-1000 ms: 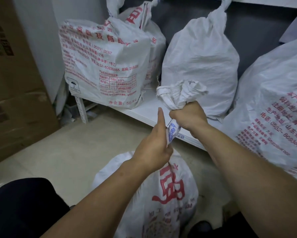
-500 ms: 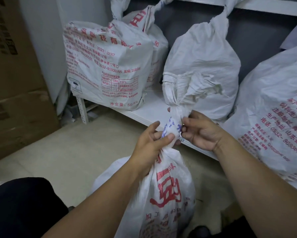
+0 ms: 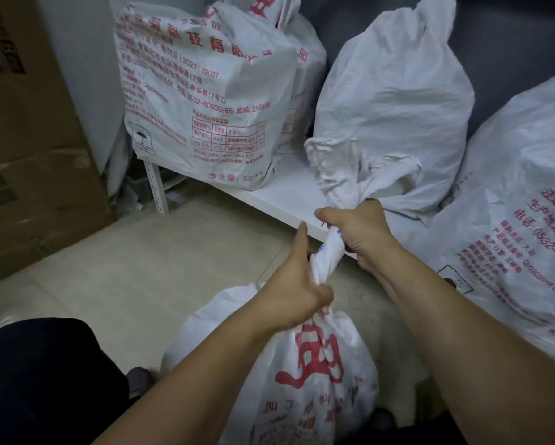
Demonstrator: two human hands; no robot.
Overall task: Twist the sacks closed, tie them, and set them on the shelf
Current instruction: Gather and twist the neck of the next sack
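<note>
Sack (image 3: 301, 364) with red print stands on the pale floor (image 3: 141, 268) at bottom centre, its neck (image 3: 329, 252) twisted into a rope that rises toward mid-frame. Brown cardboard boxes (image 3: 28, 155) fill the far left. Left of centre at the top, a printed sack (image 3: 202, 101) sits on the white shelf (image 3: 285, 194). The left hand (image 3: 297, 290) grasps the lower neck, thumb stuck straight up. Just above and to the right, the right hand (image 3: 356, 229) is clenched round the upper neck, with the loose mouth flaring above it. Behind stands a plain white sack (image 3: 395, 101) on the shelf, and a second printed sack (image 3: 520, 203) fills the right edge.
</note>
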